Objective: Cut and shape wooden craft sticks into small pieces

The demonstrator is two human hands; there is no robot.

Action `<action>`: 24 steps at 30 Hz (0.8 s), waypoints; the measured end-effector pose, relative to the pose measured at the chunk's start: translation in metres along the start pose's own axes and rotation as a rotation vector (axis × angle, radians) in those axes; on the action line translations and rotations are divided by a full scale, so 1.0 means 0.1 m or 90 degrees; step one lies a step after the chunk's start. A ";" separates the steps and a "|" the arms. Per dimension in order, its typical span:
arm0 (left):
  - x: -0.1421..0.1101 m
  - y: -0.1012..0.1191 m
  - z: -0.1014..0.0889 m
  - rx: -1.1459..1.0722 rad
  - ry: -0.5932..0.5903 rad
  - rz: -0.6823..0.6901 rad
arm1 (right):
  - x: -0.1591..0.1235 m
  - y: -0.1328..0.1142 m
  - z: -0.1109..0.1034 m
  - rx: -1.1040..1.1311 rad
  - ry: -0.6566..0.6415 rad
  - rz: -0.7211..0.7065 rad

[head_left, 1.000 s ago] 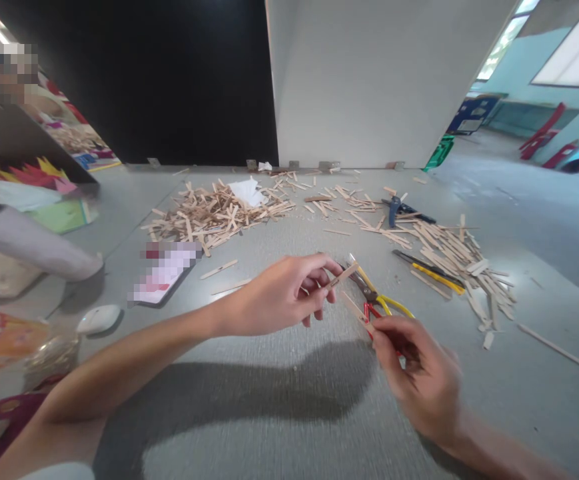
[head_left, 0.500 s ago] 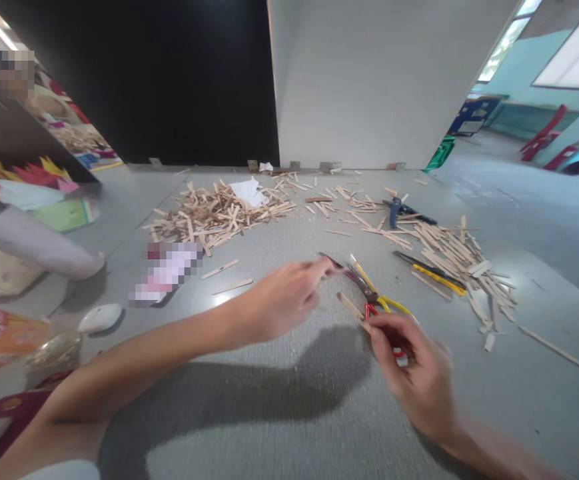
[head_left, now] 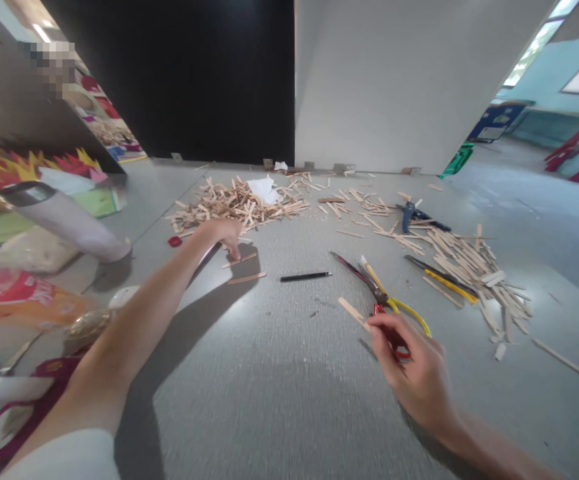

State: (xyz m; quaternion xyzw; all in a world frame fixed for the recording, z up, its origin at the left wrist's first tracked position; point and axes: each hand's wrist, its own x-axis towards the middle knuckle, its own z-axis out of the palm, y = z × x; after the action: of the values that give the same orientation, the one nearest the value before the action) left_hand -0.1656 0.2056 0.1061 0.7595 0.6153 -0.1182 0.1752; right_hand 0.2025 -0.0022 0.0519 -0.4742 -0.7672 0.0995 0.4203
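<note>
My left hand [head_left: 223, 233] is stretched far forward to the near edge of a pile of wooden sticks [head_left: 234, 205]. Its fingers bend down, apart, with the tips by a loose stick [head_left: 240, 260] on the grey table [head_left: 279, 373]; nothing shows in it. My right hand [head_left: 412, 373] is closed low on the right, pinching the end of a short flat wooden stick [head_left: 352, 312]. Its fingers lie over the red handle of cutters with red and yellow grips [head_left: 386, 297]. A black pen [head_left: 306, 276] lies between the two hands.
A second heap of sticks [head_left: 462, 260] spreads on the right with a yellow-handled tool [head_left: 442, 277] and a blue-handled tool [head_left: 409, 215]. A grey tube [head_left: 64, 217], snack packets [head_left: 19, 300] and coloured paper crowd the left edge. A white wall stands behind.
My left hand left the cutters and swung far forward-left to the stick pile. The black pen now lies in plain sight. My right hand stayed, still pinching the stick.
</note>
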 end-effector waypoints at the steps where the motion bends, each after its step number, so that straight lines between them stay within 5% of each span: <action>1: 0.05 0.01 0.02 0.015 -0.038 -0.020 | 0.00 0.00 0.00 -0.001 -0.004 0.004; 5: 0.16 0.13 0.05 0.050 -0.118 -0.035 | 0.02 0.01 0.00 -0.007 -0.053 0.015; 16: 0.10 0.43 0.15 0.059 -0.116 0.031 | -0.02 0.17 0.12 -0.063 -0.326 0.019; 24: 0.01 0.67 0.16 -0.006 -0.027 0.118 | -0.04 0.15 0.12 -0.126 -0.332 0.005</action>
State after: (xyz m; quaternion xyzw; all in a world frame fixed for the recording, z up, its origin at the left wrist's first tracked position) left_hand -0.0998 0.1882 0.0989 0.8096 0.5391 -0.1143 0.2022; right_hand 0.2040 0.0055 0.0336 -0.4745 -0.8535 0.1446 0.1598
